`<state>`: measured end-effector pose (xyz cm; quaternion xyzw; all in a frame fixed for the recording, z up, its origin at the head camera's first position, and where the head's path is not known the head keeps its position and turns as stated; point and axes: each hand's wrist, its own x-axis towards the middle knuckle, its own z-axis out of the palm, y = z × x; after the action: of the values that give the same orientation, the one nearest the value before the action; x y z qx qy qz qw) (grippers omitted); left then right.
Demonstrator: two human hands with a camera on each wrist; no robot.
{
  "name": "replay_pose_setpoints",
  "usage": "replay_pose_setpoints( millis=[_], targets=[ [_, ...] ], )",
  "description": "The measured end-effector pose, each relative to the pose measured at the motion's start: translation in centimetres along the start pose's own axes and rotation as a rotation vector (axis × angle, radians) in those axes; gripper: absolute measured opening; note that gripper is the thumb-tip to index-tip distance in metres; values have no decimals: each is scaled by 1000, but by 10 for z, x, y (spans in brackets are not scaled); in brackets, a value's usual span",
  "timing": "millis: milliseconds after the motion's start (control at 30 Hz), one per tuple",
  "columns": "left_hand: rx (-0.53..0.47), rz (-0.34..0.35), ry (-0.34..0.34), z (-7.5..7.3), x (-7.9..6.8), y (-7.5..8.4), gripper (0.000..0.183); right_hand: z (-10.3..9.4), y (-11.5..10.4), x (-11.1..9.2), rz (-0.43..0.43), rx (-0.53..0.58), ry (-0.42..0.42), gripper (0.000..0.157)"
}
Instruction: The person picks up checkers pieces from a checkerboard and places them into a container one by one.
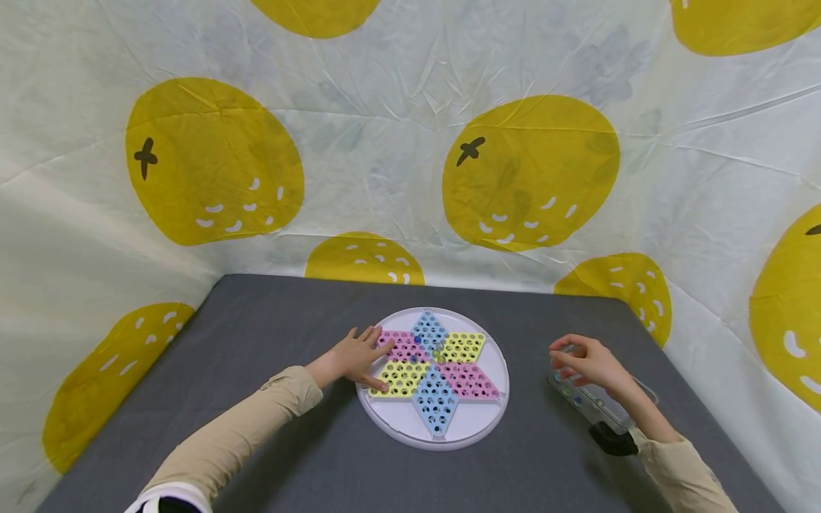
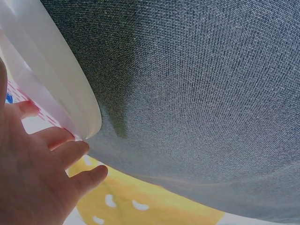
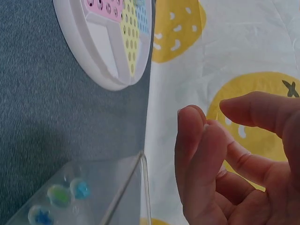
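We find the clear box [image 1: 593, 407] partly hidden by the right hand [image 1: 591, 365]; the left wrist view crops the board [image 2: 70, 75], its marbles [image 1: 417, 340] too small to count.

Star board: round, white-rimmed [image 1: 471, 420], lying flat mid-bench [image 1: 513, 470], its pitted star pink, yellow and blue; my left hand [image 1: 359, 356] rests spread over its left side.
Blue marbles [image 1: 417, 340]: on the pink left point.
Green marbles [image 1: 439, 356]: near the star's centre.
Clear box [image 1: 612, 410]: towards the bench's right edge, blue and green pieces inside, beneath my right hand [image 1: 586, 363].
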<state>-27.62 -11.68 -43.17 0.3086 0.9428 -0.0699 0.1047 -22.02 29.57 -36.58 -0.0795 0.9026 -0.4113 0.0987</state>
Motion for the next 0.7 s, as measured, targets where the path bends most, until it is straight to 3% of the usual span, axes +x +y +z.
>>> replay_pose_setpoints(
  millis=[700],
  targets=[
    [10, 4, 0, -1, 0, 0, 92, 29, -15, 26, -22, 9, -31, 35]
  ],
)
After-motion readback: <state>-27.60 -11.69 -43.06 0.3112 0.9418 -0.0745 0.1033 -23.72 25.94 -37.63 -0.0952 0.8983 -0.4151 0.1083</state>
